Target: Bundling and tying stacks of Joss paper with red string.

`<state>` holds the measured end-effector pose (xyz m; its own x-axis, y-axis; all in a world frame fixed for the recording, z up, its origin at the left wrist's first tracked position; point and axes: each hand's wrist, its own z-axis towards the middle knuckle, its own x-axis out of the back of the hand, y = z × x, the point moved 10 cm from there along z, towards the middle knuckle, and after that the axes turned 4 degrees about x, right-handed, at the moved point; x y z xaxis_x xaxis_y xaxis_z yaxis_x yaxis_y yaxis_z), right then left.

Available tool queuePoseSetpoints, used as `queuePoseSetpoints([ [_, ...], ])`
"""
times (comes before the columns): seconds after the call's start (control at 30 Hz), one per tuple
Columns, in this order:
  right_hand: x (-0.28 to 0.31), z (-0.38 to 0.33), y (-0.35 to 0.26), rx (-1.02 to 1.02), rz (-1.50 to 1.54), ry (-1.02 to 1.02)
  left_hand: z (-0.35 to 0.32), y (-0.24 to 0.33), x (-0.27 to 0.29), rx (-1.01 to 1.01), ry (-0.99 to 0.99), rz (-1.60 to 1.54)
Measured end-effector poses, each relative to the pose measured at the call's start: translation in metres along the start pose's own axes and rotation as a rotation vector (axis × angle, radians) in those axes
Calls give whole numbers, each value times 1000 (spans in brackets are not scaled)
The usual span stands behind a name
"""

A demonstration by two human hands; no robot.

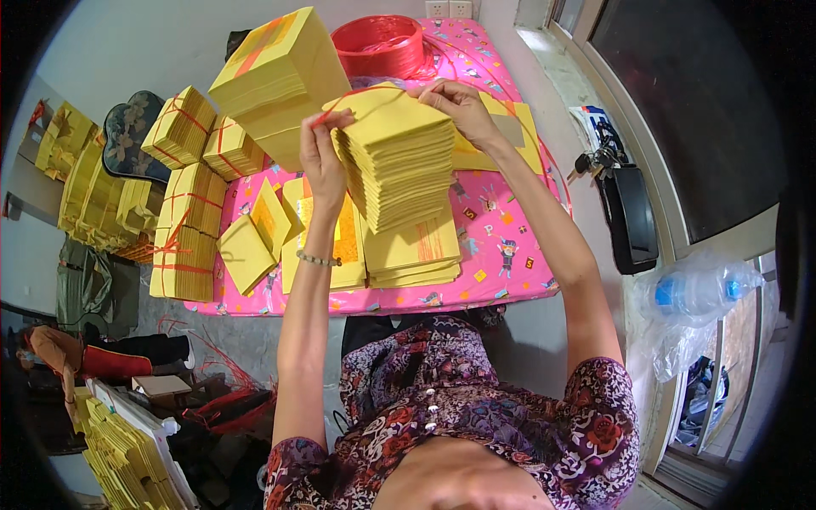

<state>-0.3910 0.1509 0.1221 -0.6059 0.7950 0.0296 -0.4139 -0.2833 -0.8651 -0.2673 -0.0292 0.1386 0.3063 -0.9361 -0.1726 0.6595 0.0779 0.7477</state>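
Note:
A tall stack of yellow paper stands in front of me on the pink-covered table, its sheet edges facing me. My left hand is at its upper left, thumb and fingers pinching a red string that arcs over the stack's top. At the far right corner of the top is my right hand, its fingertips closed in a pinch around the string; the exact grip is small and partly hidden. Beneath and beside the stack lie flat yellow paper piles, some with orange patches.
A taller yellow paper block stands behind on the left, near several bundles tied with red string. A red round basin sits at the back. Left, another person is beside more yellow stacks. A windowsill runs along the right.

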Motion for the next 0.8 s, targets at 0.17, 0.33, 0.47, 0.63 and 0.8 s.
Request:
queuePoseSetpoints([
  [0.17, -10, -2, 14, -202, 99, -112, -34, 21, -5, -62, 38, 204],
  [0.33, -23, -5, 3, -276, -28, -216, -80, 51, -25, -221, 28, 688],
  [0.47, -36, -4, -14, -255, -130, -309, -75, 67, -35, -138, -13, 755],
  [0.63, -41, 9, -46, -144, -310, -251, -37, 54, -42, 161, -128, 775],
  [0.8, -55, 6, -91, 56, -479, -194, -24, 21, -37, 373, -133, 605],
])
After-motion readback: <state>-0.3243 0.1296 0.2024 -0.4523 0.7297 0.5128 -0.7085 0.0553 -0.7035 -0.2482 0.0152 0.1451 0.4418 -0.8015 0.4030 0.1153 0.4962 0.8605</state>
